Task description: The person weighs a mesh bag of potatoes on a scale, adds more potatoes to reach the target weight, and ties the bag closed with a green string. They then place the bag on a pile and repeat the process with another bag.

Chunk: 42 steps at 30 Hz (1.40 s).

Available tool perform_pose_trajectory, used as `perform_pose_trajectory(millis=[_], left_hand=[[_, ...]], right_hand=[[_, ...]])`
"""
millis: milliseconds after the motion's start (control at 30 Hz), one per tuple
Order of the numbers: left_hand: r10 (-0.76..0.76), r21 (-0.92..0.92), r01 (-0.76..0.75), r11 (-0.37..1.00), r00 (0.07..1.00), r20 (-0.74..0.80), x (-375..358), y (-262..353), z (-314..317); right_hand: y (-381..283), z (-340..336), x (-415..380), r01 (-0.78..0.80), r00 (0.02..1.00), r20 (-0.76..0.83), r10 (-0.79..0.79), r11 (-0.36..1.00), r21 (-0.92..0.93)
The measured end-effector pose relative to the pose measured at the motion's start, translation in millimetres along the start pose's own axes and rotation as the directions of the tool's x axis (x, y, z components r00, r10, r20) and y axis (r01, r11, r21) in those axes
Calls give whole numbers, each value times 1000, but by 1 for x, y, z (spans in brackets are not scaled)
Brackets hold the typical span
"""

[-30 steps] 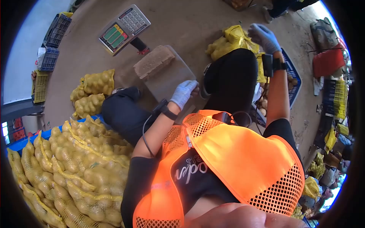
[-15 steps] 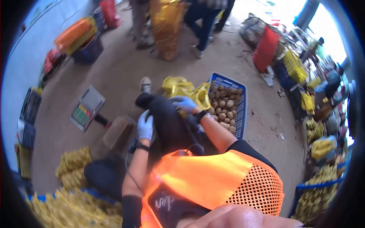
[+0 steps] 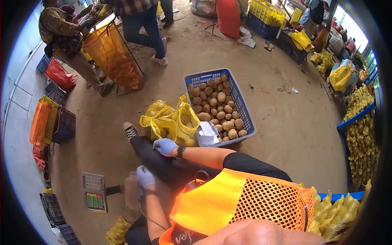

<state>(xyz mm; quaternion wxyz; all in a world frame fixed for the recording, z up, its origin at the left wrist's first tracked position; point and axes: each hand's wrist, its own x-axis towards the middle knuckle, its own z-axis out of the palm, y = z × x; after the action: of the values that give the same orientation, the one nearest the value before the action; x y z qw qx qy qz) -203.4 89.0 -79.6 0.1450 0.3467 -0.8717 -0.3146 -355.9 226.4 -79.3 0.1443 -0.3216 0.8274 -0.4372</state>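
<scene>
My right hand (image 3: 165, 147), in a pale glove, rests on my dark-trousered leg (image 3: 153, 159), its fingers loosely bent and holding nothing visible. My left hand (image 3: 145, 177), also gloved, lies beside the same leg with bent fingers and nothing visible in it. Just beyond my right hand stand open yellow mesh bags (image 3: 187, 122) with potatoes inside. Behind them is a blue crate (image 3: 248, 112) of loose potatoes (image 3: 220, 97), with a white paper (image 3: 208, 134) at its near corner. To the left of my left hand is a scale with a keypad and green display (image 3: 94, 192).
An orange mesh sack (image 3: 112, 61) hangs on a frame near a standing person (image 3: 61, 34). Another person (image 3: 141, 24) walks behind it. Stacked crates (image 3: 63, 124) line the left wall. Filled yellow mesh bags (image 3: 362, 143) are piled at right, and more (image 3: 337, 212) lie behind me.
The view has turned to the right, bringing the potato crate and bags nearer the middle. My hands stay around my leg, the left now lower beside it. A walking person has moved.
</scene>
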Motion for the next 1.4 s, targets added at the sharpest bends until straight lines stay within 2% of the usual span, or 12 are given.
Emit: perform_pose_trajectory(millis=[167,400,500,633,767,833,867,900,967,1033,1100,1400], left_hand=[[110,-205,-123,971,991,-74,-8,-23,9],[-46,43,42,998,996,81,-11,-23,-8],[-76,-406,25,913,991,-111,-13,-62,8],[-373,-775,335,535,917,139,-44,-25,-16],[126,-500,-66,864,988,89,-87,-64,-22],[-12,-699,87,710,994,111,-106,-30,-30],[-60,-692,114,713,993,101,-109,-40,-28],[-66,-485,65,872,998,14,-109,-48,-24],[-61,-244,46,969,997,-55,-122,-45,-24],[-110,-165,158,974,957,270,-132,0,-47],[124,-94,-104,990,964,237,-151,14,-40],[-32,-89,81,993,887,460,-148,16,-30]], right_hand=[[0,7,3,-68,998,7,68,997,33],[2,22,5,-130,991,21,129,958,256],[4,15,3,-33,992,129,-11,942,335],[-1,-11,-9,150,908,335,-253,941,305],[9,-63,-38,154,607,714,-349,933,326],[15,-67,-50,38,732,632,-255,941,336],[16,-68,-53,189,843,454,-290,948,256],[7,-72,-63,5,932,349,-101,965,264],[11,-82,-79,55,938,332,-97,989,134],[-2,-93,-104,17,865,494,-92,988,155],[-8,-96,-131,118,772,618,-149,989,91],[-1,-81,-166,448,752,548,-367,894,-15]])
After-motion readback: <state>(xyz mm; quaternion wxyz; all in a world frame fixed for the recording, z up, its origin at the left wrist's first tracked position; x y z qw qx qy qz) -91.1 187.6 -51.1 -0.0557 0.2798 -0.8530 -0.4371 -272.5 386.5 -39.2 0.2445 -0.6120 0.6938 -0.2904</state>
